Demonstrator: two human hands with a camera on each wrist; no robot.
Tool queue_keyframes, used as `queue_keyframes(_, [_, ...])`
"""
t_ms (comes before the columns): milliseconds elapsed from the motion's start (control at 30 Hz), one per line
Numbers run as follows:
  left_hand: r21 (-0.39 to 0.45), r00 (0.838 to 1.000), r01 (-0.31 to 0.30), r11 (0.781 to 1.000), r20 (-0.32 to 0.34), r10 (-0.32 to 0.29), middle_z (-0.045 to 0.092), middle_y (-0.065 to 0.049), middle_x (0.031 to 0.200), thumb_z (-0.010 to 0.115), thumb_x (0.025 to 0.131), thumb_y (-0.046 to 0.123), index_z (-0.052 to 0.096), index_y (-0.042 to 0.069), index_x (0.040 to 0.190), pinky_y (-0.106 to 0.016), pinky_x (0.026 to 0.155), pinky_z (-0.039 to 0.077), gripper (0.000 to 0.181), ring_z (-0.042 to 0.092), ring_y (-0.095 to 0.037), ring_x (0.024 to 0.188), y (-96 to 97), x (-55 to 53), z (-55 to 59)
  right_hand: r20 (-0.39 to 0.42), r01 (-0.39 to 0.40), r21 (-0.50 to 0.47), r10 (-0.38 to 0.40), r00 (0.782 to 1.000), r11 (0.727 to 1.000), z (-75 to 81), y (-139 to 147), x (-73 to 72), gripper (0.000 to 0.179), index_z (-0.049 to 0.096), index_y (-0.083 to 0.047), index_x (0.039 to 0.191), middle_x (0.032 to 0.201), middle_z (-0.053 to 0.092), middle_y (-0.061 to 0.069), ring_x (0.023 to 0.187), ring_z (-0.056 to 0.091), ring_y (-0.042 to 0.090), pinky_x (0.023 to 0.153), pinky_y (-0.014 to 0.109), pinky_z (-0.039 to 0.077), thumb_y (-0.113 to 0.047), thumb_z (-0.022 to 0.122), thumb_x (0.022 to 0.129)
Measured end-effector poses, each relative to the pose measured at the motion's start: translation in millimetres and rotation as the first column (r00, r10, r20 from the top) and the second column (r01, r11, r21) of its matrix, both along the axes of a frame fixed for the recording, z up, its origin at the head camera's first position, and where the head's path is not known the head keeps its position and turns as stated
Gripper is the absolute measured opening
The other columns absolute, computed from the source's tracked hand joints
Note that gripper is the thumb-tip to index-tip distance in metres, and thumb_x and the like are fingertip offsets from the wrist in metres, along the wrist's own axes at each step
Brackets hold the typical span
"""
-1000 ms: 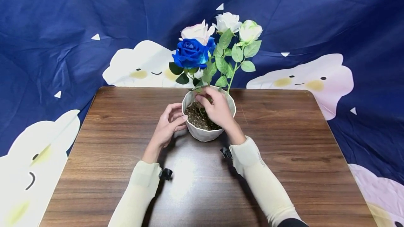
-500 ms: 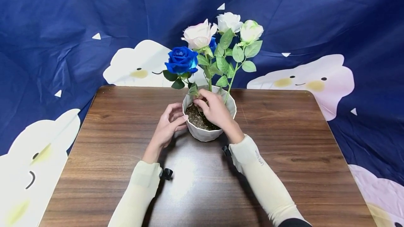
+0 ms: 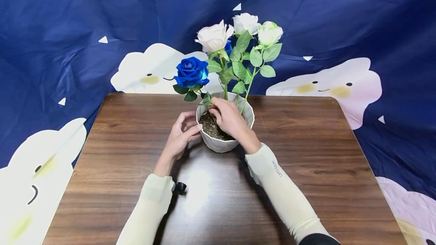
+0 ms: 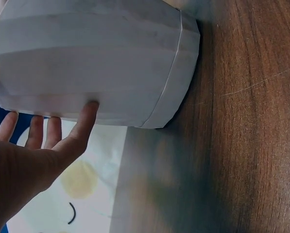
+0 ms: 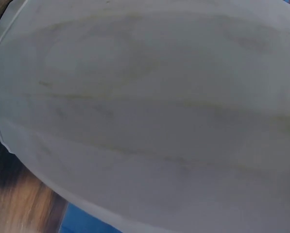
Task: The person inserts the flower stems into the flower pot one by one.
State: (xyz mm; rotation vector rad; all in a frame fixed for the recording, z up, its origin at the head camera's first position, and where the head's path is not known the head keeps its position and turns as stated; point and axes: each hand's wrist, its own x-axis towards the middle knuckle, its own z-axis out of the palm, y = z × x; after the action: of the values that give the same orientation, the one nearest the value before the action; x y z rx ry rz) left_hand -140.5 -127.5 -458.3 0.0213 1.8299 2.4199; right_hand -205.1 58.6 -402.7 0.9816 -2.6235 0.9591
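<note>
A white faceted flowerpot (image 3: 220, 146) holds dark soil (image 3: 212, 127) and several roses. My right hand (image 3: 232, 123) reaches over the rim and pinches the stem of a blue rose (image 3: 192, 72), whose bloom leans out to the left; the fingertips are partly hidden among the leaves. On the pot's left side rests my left hand (image 3: 180, 135), thumb at the rim, with the fingers loosely bent. In the left wrist view the index fingertip (image 4: 90, 108) touches the pot's outer wall (image 4: 86, 63). The pot's wall (image 5: 149, 121) fills most of the right wrist view, hiding the right hand.
Behind the blue rose stand a pale pink rose (image 3: 214, 37), a white rose (image 3: 246, 24), a green-tinged white rose (image 3: 270, 34) and a partly hidden second blue bloom (image 3: 228, 47). The pot is on a brown wooden table (image 3: 306, 154), before a dark blue cloud-print cloth (image 3: 85, 6).
The blue rose has shifted left and down, away from the pink rose, with my right hand moving slightly left and holding its stem. My left hand has stayed at the pot.
</note>
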Motion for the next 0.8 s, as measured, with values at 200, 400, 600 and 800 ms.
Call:
queue_keyframes(200, [0.003,1.0,0.021,1.0,0.01,-0.021,0.049,-0.027,0.138,0.065,0.092,0.001,0.041,0.0,0.142,-0.047,0.088,0.06,0.055,0.057,-0.027,0.114,-0.2,1.4,-0.7,0.011,0.03,0.009,-0.03,0.999,1.0,-2.9,0.5,3.2,0.015,0.054,-0.007,0.087,0.08,0.059,0.005,0.074,0.057,0.023,0.068,0.039,0.052,-0.004,0.064,0.097])
queue_keyframes(400, [-0.011,1.0,0.014,1.0,0.012,-0.014,0.049,-0.025,0.138,0.064,0.092,0.0,0.04,-0.002,0.142,-0.048,0.09,0.06,0.055,0.058,-0.024,0.112,-4.4,2.5,0.8,0.066,0.063,-0.014,-0.062,0.996,0.998,0.1,0.9,9.2,0.008,0.061,-0.005,0.095,0.087,0.066,0.006,0.081,0.062,0.024,0.076,0.04,0.054,-0.008,0.068,0.097])
queue_keyframes(600, [-0.054,1.0,0.014,0.998,0.017,-0.013,0.047,-0.025,0.138,0.064,0.094,0.0,0.039,-0.003,0.144,-0.051,0.094,0.058,0.056,0.056,-0.023,0.112,-8.3,5.9,2.5,0.099,0.115,-0.134,-0.102,0.99,0.984,11.6,15.0,18.0,0.017,0.069,-0.001,0.107,0.098,0.073,0.008,0.09,0.068,0.021,0.085,0.036,0.057,-0.007,0.074,0.092])
queue_keyframes(800, [-0.312,0.997,-0.042,0.949,-0.08,0.018,0.056,-0.02,0.134,0.072,0.093,0.009,0.052,0.0,0.136,-0.045,0.1,0.053,0.048,0.057,-0.031,0.117,-21.4,12.7,-1.0,0.054,0.119,-0.271,-0.108,0.993,0.955,18.2,44.8,28.8,0.011,0.07,-0.002,0.102,0.095,0.072,0.009,0.088,0.067,0.02,0.076,0.032,0.061,-0.003,0.074,0.092])
